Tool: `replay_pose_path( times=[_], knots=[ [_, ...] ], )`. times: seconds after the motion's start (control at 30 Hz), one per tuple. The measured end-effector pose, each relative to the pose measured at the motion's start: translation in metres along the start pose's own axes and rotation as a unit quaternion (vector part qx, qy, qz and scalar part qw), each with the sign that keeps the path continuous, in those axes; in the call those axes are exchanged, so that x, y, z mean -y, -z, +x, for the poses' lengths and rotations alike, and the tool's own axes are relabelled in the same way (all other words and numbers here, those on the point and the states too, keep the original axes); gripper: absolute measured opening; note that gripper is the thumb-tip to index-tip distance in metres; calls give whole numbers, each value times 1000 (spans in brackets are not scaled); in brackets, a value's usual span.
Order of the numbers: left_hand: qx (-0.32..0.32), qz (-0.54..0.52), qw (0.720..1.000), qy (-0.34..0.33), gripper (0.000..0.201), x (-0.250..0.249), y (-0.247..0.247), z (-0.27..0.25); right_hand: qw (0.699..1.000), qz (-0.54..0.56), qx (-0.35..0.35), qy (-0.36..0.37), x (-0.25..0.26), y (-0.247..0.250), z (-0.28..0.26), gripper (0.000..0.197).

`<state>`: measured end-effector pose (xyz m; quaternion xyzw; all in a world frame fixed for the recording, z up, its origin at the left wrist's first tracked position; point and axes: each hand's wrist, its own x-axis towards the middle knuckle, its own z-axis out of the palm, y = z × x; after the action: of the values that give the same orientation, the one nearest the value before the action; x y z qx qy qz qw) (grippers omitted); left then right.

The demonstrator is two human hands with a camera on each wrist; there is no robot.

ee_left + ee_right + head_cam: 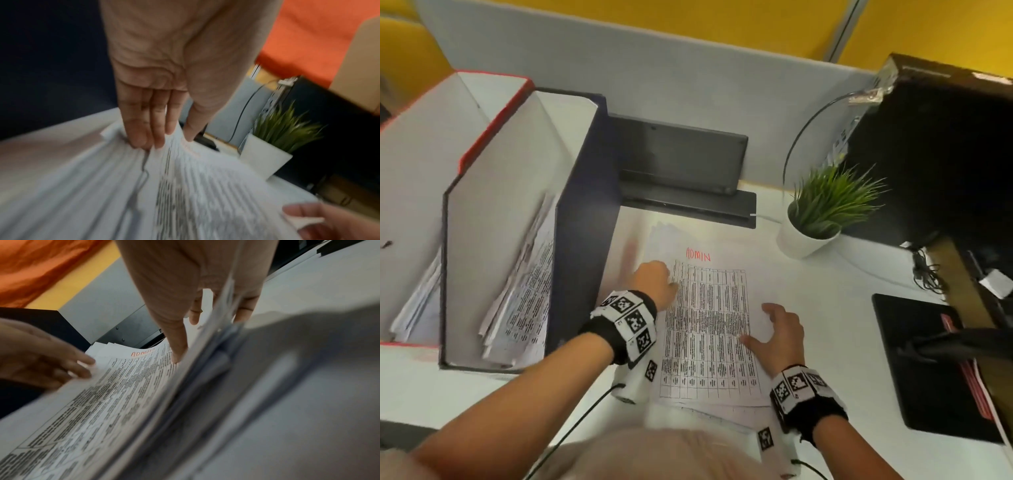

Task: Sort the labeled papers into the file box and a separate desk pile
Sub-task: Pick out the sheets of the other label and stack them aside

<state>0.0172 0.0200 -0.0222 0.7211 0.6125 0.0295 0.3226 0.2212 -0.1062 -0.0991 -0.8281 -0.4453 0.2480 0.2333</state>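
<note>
Both hands at the edges of the white printed paper stack (707, 329) headed ADMIN, lying flat on the white desk (835, 308).

Your left hand (654, 279) pinches the top sheet's left edge; your right hand (779, 335) lies spread on the right edge. The navy cardboard file box (585, 219) stands just beside the stack's left edge.

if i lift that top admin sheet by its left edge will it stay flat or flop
Probably flop: the ADMIN sheet is one thin page, already curling where the left hand pinches its edge. It likely weighs little, so it may slide off the paper stack easily. The right hand resting on it should steady it.
</note>
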Motion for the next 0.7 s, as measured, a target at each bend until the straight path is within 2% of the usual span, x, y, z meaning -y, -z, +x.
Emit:
replay_pose_path(
  times=[0.1,0.13,0.23,0.3,0.43,0.53,0.6,0.7],
  knots=[
    [10,23,998,52,25,5,-17,10,1000,0,6,1,1,2,-1,73],
    [-6,9,998,68,29,5,-21,12,1000,-2,11,2,1,3,-1,75],
    [-52,-35,991,121,62,4,-28,15,999,-14,29,3,1,4,-2,79],
    [-71,-66,986,137,69,6,-28,18,999,-18,35,0,1,5,-2,83],
    [-102,-144,975,136,49,13,-24,23,998,-28,48,-5,4,3,-2,90],
    [-111,-168,973,110,28,17,-26,22,996,-47,69,2,8,4,-3,97],
    [-118,-156,978,73,19,19,-27,18,994,-59,85,23,11,6,-2,99],
    [-157,-103,982,-17,21,21,-29,9,992,-77,96,35,13,13,0,95]
  ],
)
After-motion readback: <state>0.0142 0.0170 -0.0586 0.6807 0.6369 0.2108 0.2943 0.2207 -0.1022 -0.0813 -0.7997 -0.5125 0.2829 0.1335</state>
